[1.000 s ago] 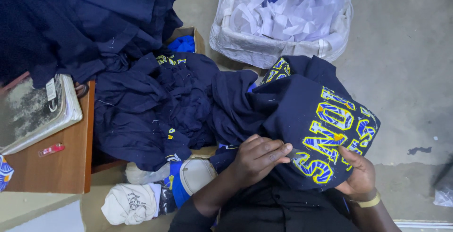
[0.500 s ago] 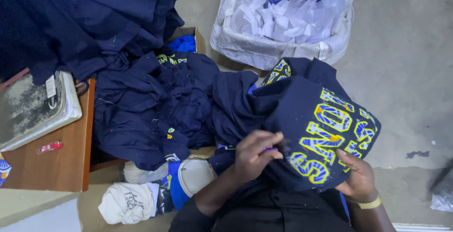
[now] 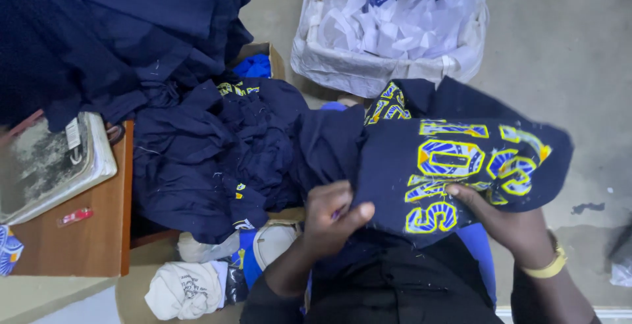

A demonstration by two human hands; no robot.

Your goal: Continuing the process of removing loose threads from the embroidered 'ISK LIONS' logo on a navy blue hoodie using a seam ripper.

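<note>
While the navy garment [image 3: 454, 166] with yellow and blue lettering is lying spread across the person's lap, the left hand [image 3: 332, 222] is pinching its near edge, thumb pressed against curled fingers. The right hand [image 3: 510, 222], wearing a yellow wristband [image 3: 546, 268], is gripping the cloth below the letters, fingers closed on it. Both forearms are reaching up from the bottom edge, beside a heap of navy clothes [image 3: 217, 153].

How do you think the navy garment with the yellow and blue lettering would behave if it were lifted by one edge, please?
The navy garment would probably sag, since it already drapes in folds over both hands. The left hand pinches its edge easily, suggesting thin, light cloth. The stitched lettering lies flatter, so it is perhaps slightly stiffer.
</note>
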